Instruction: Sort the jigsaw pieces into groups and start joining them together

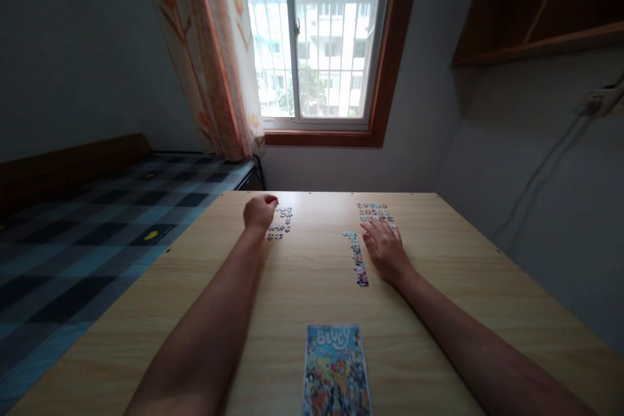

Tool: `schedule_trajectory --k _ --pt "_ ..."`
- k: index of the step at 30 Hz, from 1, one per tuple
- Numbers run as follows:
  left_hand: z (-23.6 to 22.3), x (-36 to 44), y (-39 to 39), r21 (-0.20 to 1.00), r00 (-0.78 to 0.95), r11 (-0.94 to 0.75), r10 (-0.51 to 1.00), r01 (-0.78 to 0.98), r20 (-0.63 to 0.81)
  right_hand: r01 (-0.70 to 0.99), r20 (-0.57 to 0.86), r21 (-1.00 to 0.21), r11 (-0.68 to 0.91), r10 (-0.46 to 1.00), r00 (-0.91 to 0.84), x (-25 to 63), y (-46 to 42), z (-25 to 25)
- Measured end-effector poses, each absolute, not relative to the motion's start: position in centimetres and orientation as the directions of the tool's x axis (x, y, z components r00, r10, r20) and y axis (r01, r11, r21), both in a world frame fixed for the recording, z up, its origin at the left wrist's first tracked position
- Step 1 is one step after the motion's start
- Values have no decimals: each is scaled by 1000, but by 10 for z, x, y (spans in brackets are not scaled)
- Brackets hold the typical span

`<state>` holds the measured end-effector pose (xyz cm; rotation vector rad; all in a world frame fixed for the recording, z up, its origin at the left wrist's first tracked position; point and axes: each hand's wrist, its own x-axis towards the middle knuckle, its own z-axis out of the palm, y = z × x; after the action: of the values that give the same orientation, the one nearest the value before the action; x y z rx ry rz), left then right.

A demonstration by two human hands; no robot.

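My left hand is raised a little at the far left of the table, its thumb and fingertips pinched together; whatever they hold is too small to make out. Beside it lies a group of loose puzzle pieces, partly hidden by the hand. My right hand rests with fingers spread, its fingertips at the near edge of several rows of puzzle pieces. Just left of that hand, a joined strip of puzzle runs toward me, with a short arm at its far end.
A colourful Bluey picture sheet lies near me on the wooden table. To the left is a bed with a checked cover. Behind the table are a window and a curtain; a shelf hangs at right.
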<state>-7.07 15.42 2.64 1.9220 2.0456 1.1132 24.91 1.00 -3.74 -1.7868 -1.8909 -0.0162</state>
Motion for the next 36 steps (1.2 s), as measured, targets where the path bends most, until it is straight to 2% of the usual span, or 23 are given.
schedule_trajectory --k 3,5,9,12,16,21,31,36 --pt "35 -35 146 715 17 -213 962 666 271 938 378 -315 148 926 -19 246 9 -35" --pt "34 -8 138 760 164 -259 966 597 200 941 363 -305 149 931 -30 243 11 -33" --pt "14 33 119 749 310 -336 933 572 182 946 401 -296 132 916 -3 236 24 -28" --pt "-3 43 110 704 374 -416 899 575 226 951 444 -269 150 896 -16 231 32 -27" --pt "-12 47 104 662 397 -466 879 588 266 942 456 -258 212 887 -75 232 34 -29" --pt "-14 50 104 587 403 -470 880 659 251 931 402 -311 193 914 -56 237 35 -30" --pt "-15 54 104 419 420 -495 868 761 263 919 334 -326 222 936 -107 235 39 -31" --pt "-14 53 102 392 427 -503 863 770 269 923 335 -309 229 935 -119 236 39 -32"
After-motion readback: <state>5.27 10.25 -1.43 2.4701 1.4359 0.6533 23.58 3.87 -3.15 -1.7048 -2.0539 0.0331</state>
